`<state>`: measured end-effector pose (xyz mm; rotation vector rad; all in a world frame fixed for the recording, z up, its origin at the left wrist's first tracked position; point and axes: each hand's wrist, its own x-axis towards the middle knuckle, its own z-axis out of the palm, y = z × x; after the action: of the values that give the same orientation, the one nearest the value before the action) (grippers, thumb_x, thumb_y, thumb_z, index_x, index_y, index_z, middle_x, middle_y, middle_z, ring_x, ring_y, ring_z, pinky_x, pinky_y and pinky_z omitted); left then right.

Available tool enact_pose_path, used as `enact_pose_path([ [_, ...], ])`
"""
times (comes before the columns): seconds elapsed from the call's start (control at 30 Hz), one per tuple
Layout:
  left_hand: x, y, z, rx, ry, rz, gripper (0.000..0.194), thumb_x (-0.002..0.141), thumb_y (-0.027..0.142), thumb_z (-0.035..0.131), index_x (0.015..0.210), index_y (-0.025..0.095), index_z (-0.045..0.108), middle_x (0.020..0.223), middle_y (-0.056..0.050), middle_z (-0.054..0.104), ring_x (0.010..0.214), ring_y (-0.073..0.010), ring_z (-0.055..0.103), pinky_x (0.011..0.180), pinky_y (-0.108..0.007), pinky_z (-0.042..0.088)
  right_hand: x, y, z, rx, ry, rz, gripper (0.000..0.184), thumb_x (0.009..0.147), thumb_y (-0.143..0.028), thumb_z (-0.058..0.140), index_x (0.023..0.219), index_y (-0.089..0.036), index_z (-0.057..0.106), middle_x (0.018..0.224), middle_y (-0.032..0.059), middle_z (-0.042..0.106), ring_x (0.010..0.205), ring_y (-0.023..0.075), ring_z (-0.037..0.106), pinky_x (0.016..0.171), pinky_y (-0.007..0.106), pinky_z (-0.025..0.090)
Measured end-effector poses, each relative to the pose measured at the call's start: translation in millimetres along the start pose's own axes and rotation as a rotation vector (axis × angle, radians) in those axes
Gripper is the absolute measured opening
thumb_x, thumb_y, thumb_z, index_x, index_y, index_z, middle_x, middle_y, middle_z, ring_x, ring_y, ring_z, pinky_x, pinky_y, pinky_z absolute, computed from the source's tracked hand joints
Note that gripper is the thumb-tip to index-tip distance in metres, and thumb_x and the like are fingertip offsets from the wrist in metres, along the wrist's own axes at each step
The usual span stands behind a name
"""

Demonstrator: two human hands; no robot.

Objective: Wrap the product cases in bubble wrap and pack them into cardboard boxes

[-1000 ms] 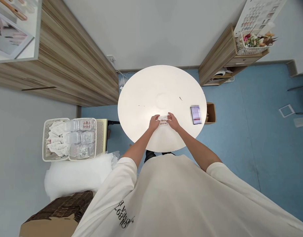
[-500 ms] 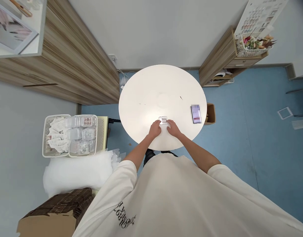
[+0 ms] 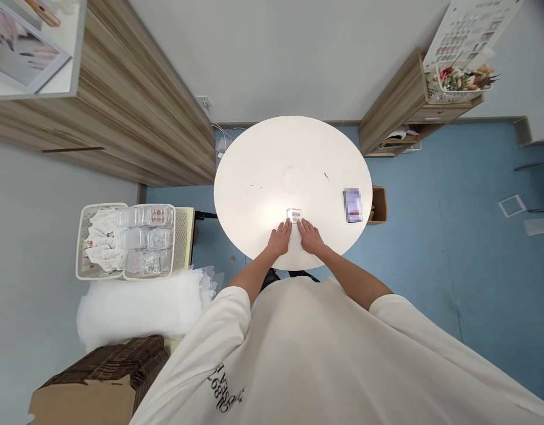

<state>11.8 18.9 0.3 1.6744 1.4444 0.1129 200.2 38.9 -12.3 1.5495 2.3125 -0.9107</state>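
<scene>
Head view: two hands on the near part of a round white surface (image 3: 293, 139), palms down, fingers straight and out flat, with nothing gripped. Left hand (image 3: 279, 238) and right hand (image 3: 310, 237) side by side, with a small gap between. Right at the fingertips, a little clear box (image 3: 294, 213) with rows of pink bits inside, flat on the surface. Too small to tell how hard the push on its near edge. Off to the right of the hands, a flat purple thing (image 3: 353, 205), too blurry to read. Past that, lower down, an open brown box (image 3: 380, 205). Far left of the hands, white baskets (image 3: 180, 239) with clear boxes (image 3: 159, 238) and white papers (image 3: 106, 254) inside. Left and behind the hands, a puffy white bundle (image 3: 141, 310) and a pile of brown cardboard (image 3: 83, 398).
</scene>
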Motion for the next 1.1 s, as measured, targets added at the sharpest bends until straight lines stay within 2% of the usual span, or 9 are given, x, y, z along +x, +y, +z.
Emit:
enact_pose_path([
  [0.23, 14.5, 5.6, -8.5, 0.061, -0.026, -0.036, 0.09, 0.078, 0.022, 0.06, 0.161, 0.023, 0.023, 0.171, -0.007, 0.006, 0.152, -0.0417, 0.015, 0.116, -0.061, 0.028, 11.5, -0.6, -14.5, 0.097, -0.06, 0.057, 0.093, 0.081, -0.014, 0.049, 0.164, -0.022, 0.009, 0.171, 0.0069, 0.009, 0.153, 0.0328, 0.017, 0.117, 0.05, 0.032],
  [0.43, 3.8, 3.8, -10.8, 0.098, -0.044, -0.034, 0.095, 0.079, 0.021, 0.058, 0.162, 0.025, 0.014, 0.171, -0.006, 0.001, 0.152, -0.0393, 0.018, 0.113, -0.056, 0.035, 2.4, 1.8, -18.7, 0.178, -0.104, 0.099, 0.093, 0.084, -0.015, 0.047, 0.164, -0.016, -0.001, 0.171, 0.0086, 0.004, 0.156, 0.0273, 0.008, 0.123, 0.044, 0.026],
  [0.53, -12.2, 1.6, -7.9, 0.12, -0.052, -0.08, 0.098, 0.078, 0.023, 0.06, 0.162, 0.026, 0.01, 0.171, -0.007, -0.003, 0.152, -0.0397, 0.021, 0.112, -0.054, 0.037, -8.8, 7.2, -18.5, 0.159, -0.122, 0.093, 0.093, 0.085, -0.017, 0.048, 0.164, -0.013, -0.001, 0.171, 0.0104, 0.003, 0.157, 0.0253, 0.005, 0.124, 0.041, 0.023],
  [0.67, -39.0, -0.8, -4.2, 0.046, -0.039, -0.17, 0.096, 0.077, 0.026, 0.058, 0.162, 0.021, 0.014, 0.17, -0.009, -0.004, 0.15, -0.041, 0.028, 0.109, -0.053, 0.041, -19.8, 15.6, -19.1, 0.113, -0.159, 0.076, 0.089, 0.087, -0.019, 0.047, 0.164, -0.013, 0.002, 0.171, 0.0111, 0.005, 0.157, 0.0254, 0.007, 0.121, 0.042, 0.03],
  [0.8, -70.2, -4.0, -6.9, -0.096, 0.071, -0.297, 0.088, 0.081, 0.033, 0.057, 0.161, 0.022, 0.022, 0.17, -0.008, -0.006, 0.146, -0.0421, 0.035, 0.104, -0.052, 0.046, -22.0, 12.6, -19.5, 0.056, -0.111, 0.025, 0.082, 0.089, -0.022, 0.047, 0.163, -0.012, 0.013, 0.168, 0.014, 0.017, 0.154, 0.0293, 0.019, 0.121, 0.045, 0.028],
  [0.93, -107.3, -12.4, -17.0, -0.098, 0.232, -0.345, 0.08, 0.09, 0.039, 0.052, 0.162, 0.027, 0.019, 0.17, -0.004, -0.009, 0.15, -0.0384, 0.031, 0.104, -0.046, 0.047, -17.0, -9.6, -21.1, -0.032, -0.062, -0.1, 0.072, 0.092, -0.021, 0.044, 0.16, -0.009, 0.025, 0.167, 0.0166, 0.022, 0.153, 0.0296, 0.022, 0.122, 0.043, 0.025],
  [1.1, -152.9, -26.9, -31.8, -0.142, 0.401, -0.392, 0.076, 0.093, 0.045, 0.051, 0.161, 0.027, 0.021, 0.171, -0.007, -0.001, 0.152, -0.0351, 0.027, 0.112, -0.045, 0.041, -5.3, -60.5, -29.5, -0.073, -0.02, -0.251, 0.066, 0.095, -0.023, 0.043, 0.158, -0.012, 0.03, 0.166, 0.0152, 0.023, 0.154, 0.0284, 0.021, 0.122, 0.042, 0.024],
])
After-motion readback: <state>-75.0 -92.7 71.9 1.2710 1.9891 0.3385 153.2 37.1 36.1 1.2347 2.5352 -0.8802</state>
